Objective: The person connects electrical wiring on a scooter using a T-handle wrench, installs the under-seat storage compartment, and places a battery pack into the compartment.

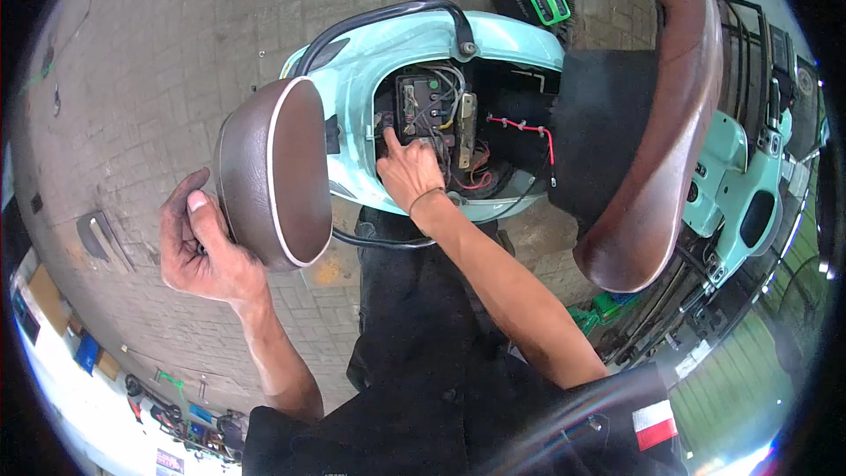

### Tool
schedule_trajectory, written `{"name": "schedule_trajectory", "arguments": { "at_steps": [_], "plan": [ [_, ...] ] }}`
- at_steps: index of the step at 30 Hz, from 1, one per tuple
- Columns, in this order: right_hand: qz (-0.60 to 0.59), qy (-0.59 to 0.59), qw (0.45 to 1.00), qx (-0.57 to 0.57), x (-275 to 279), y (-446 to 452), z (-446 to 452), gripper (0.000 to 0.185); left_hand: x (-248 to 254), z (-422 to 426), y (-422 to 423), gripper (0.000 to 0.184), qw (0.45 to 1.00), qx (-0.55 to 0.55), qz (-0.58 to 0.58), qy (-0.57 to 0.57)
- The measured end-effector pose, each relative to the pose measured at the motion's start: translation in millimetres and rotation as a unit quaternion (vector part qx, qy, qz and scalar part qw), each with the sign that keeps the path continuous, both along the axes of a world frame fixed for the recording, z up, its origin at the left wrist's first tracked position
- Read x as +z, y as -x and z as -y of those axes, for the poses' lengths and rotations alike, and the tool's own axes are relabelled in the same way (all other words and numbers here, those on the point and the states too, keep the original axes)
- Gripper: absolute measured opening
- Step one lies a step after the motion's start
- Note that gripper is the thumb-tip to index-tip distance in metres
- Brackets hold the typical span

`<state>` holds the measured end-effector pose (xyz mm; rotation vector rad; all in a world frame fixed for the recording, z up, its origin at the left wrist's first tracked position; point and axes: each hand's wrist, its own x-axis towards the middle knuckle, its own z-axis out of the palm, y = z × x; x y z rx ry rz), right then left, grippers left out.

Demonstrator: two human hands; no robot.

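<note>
Under the raised brown seat (656, 141), the compartment of a mint-green scooter body (348, 92) lies open. Inside it are a black electrical unit (425, 101) with grey cables, a metal bracket (467, 130) and red wires (471, 181). My right hand (410, 172) reaches into the left side of the compartment, its index finger extended against a small dark part (385, 121); the other fingers are bent, nothing visible in them. My left hand (211, 251) is beside the brown padded backrest (275, 174), palm up with fingers curled and thumb near the fingertips; whatever it may hold is too small to make out.
A black bar (388, 11) curves around the scooter's rear. Behind the scooter sits a black and green box (546, 0) on the paved floor (203, 0). Another mint-green scooter (749, 198) stands at the right. Tools and shelving line the lower left.
</note>
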<state>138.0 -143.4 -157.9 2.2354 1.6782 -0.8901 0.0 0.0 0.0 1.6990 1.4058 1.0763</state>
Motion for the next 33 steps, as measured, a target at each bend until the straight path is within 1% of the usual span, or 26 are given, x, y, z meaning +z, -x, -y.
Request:
{"name": "schedule_trajectory", "arguments": {
  "at_steps": [2, 3, 5, 6, 7, 8, 9, 10, 11, 12, 13, 15, 17, 19, 20, 21, 22, 23, 24, 25, 26, 27, 29, 30, 31, 33],
  "plan": [
    [0.013, 0.018, 1.000, 0.011, -0.6, 4.6, -2.2, 0.015, -0.8, -4.7, 1.7, 0.021, 1.000, 0.002, -0.021, 0.016],
    [0.013, -0.028, 1.000, -0.002, -4.4, -0.1, -14.1, 0.015, 7.6, -4.5, -4.5, 0.021, 0.999, -0.009, -0.022, -0.031],
    [0.032, -0.064, 0.997, -0.013, 0.9, -3.8, -1.7, 0.018, 3.1, 0.6, -4.0, 0.021, 1.000, 0.007, -0.005, -0.001],
    [0.000, -0.073, 0.997, -0.033, 5.0, -9.9, 2.4, 0.016, 4.1, 3.4, -2.2, 0.021, 1.000, -0.002, -0.004, 0.001],
    [0.001, -0.077, 0.996, -0.044, 9.7, -13.0, 8.3, 0.016, 5.8, 3.3, -1.6, 0.021, 1.000, -0.002, 0.019, 0.015],
    [-0.032, -0.169, 0.983, -0.071, 13.8, -19.7, 16.0, 0.014, 8.1, 3.2, -3.9, 0.021, 0.999, -0.003, 0.045, 0.030],
    [-0.065, -0.259, 0.959, -0.096, 17.6, -25.7, 24.7, 0.013, 13.5, 5.4, -6.7, 0.021, 0.999, -0.013, 0.045, 0.026],
    [-0.103, -0.293, 0.940, -0.141, 34.6, -31.1, 35.9, 0.013, 19.5, 9.7, -7.8, 0.022, 0.996, -0.008, 0.086, 0.040],
    [-0.102, -0.298, 0.937, -0.148, 38.9, -36.3, 50.6, 0.013, 24.7, 13.8, -9.7, 0.023, 0.990, -0.003, 0.127, 0.053],
    [-0.109, -0.300, 0.915, -0.248, 41.1, -41.0, 67.6, 0.014, 26.5, 21.6, -11.0, 0.021, 0.983, -0.027, 0.163, 0.075],
    [-0.114, -0.300, 0.883, -0.344, 39.1, -47.4, 85.4, 0.015, 26.0, 33.2, -18.1, 0.021, 0.983, -0.037, 0.161, 0.074],
    [-0.006, -0.232, 0.838, -0.494, 1.2, -61.7, 120.5, 0.019, 20.2, 63.1, -38.6, 0.017, 0.984, -0.040, 0.078, 0.154],
    [-0.052, -0.080, 0.776, -0.623, -36.7, -89.1, 142.1, 0.027, -0.1, 89.0, -50.8, 0.013, 0.941, -0.099, 0.073, 0.316],
    [-0.145, 0.059, 0.726, -0.670, -52.5, -118.2, 140.6, 0.033, -12.6, 111.4, -70.7, 0.012, 0.882, -0.221, 0.050, 0.413],
    [-0.151, 0.060, 0.718, -0.677, -62.2, -125.6, 138.7, 0.033, -24.9, 120.8, -75.8, 0.012, 0.869, -0.267, 0.006, 0.417],
    [-0.160, 0.087, 0.703, -0.688, -78.3, -126.8, 137.8, 0.034, -36.5, 129.4, -79.9, 0.012, 0.852, -0.311, -0.038, 0.419],
    [-0.172, 0.113, 0.686, -0.698, -86.5, -123.4, 137.4, 0.036, -42.5, 138.7, -87.4, 0.012, 0.850, -0.330, -0.027, 0.409],
    [-0.181, 0.109, 0.678, -0.704, -91.6, -118.6, 140.7, 0.036, -47.7, 145.0, -94.3, 0.011, 0.848, -0.352, -0.014, 0.395],
    [-0.166, 0.116, 0.721, -0.663, -92.5, -114.5, 143.7, 0.037, -47.9, 146.8, -98.5, 0.010, 0.841, -0.345, -0.031, 0.415],
    [-0.150, 0.125, 0.761, -0.619, -93.2, -107.0, 146.2, 0.039, -47.8, 148.8, -101.2, 0.011, 0.841, -0.353, -0.026, 0.408],
    [-0.170, 0.129, 0.726, -0.654, -96.2, -107.2, 145.7, 0.046, -44.8, 147.7, -101.4, 0.011, 0.840, -0.354, -0.043, 0.410],
    [-0.176, 0.127, 0.723, -0.656, -87.2, -108.7, 143.2, 0.046, -42.0, 146.9, -103.4, 0.012, 0.840, -0.352, -0.054, 0.410],
    [-0.189, 0.157, 0.767, -0.592, -62.7, -115.7, 138.7, 0.049, -44.1, 144.3, -100.4, 0.013, 0.843, -0.351, -0.064, 0.403],
    [-0.177, 0.161, 0.783, -0.574, -65.4, -112.8, 136.7, 0.053, -46.1, 143.0, -99.5, 0.013, 0.846, -0.347, -0.068, 0.398],
    [-0.176, 0.157, 0.784, -0.574, -68.8, -116.2, 137.5, 0.053, -47.6, 141.5, -99.3, 0.013, 0.847, -0.348, -0.066, 0.395],
    [-0.235, 0.173, 0.743, -0.602, -75.2, -117.7, 140.6, 0.054, -45.6, 139.0, -96.0, 0.014, 0.851, -0.332, -0.072, 0.401]
  ]
}}
